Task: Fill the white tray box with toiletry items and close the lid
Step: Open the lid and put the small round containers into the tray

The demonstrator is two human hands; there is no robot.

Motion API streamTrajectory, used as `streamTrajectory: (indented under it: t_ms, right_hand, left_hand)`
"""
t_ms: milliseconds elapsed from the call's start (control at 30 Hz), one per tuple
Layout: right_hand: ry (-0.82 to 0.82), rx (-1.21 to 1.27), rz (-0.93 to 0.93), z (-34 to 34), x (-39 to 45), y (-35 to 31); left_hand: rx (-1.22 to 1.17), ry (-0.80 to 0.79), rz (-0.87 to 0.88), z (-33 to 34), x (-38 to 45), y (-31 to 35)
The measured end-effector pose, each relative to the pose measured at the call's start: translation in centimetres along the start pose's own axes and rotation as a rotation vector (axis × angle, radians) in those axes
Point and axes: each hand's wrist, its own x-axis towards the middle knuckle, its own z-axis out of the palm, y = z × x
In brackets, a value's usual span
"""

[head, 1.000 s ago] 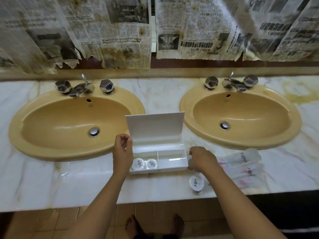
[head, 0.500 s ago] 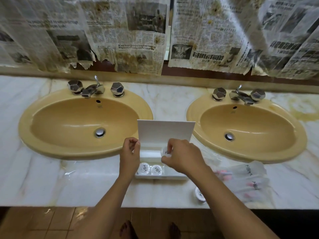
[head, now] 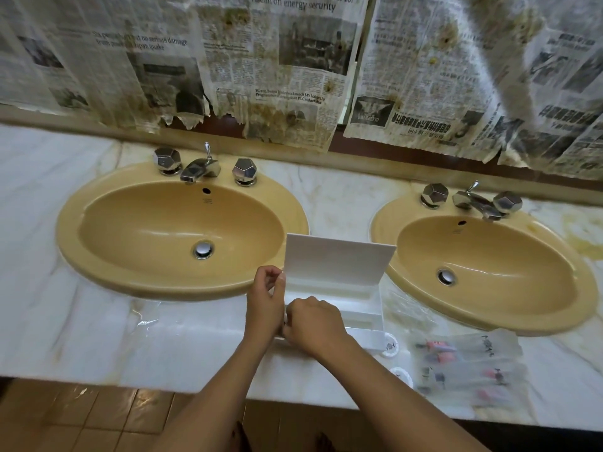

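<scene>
The white tray box stands on the marble counter between two sinks, its lid upright. My left hand pinches the box's left edge just below the lid's corner. My right hand reaches into the front left compartment with curled fingers and covers it. A small round white container in its fingertips is almost wholly hidden. Two more round containers lie on the counter to the right of the box. Beside them lie clear-wrapped toiletry packets.
A yellow sink lies left of the box and another to its right, each with chrome taps behind. Stained newspaper hangs over the wall at the back. The counter's front edge runs just below my forearms, with a tiled floor beneath.
My right hand has lifted a small round container from the counter right of the box and carried it left to the front left compartment. My left hand has kept its grip on the box's edge.
</scene>
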Motion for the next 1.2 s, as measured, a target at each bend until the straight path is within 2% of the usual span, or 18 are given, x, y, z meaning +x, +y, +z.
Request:
streamTrajectory:
  t_ms: [300, 400, 567, 700, 800, 933, 1200]
  right_hand:
    - [-0.015, 0.069, 0.002, 0.2, 0.2, 0.7]
    - [0.053, 0.134, 0.015, -1.1, -0.3, 1.9]
    - [0.256, 0.312, 0.181, -4.2, -1.2, 7.0]
    - [0.334, 0.321, 0.373, -4.5, -2.6, 12.6]
    - [0.22, 0.288, 0.471, -3.6, -3.6, 15.5]
    - [-0.044, 0.179, 0.452, -1.5, -4.3, 16.4]
    - [-0.064, 0.088, 0.368, 0.4, -4.2, 15.5]
  left_hand:
    - [0.017, 0.006, 0.008, -0.1, 0.0, -0.2]
    - [0.008, 0.002, 0.015, -0.1, 0.1, -0.1]
    - [0.0, 0.004, 0.024, -0.1, -0.1, 0.1]
    - [0.003, 0.005, 0.04, 0.0, 0.0, 0.2]
    - [0.0, 0.003, 0.045, 0.0, 0.0, 0.1]
    - [0.005, 0.006, 0.054, 0.1, 0.0, 0.1]
    - [-0.005, 0.01, 0.04, 0.2, 0.0, 0.2]
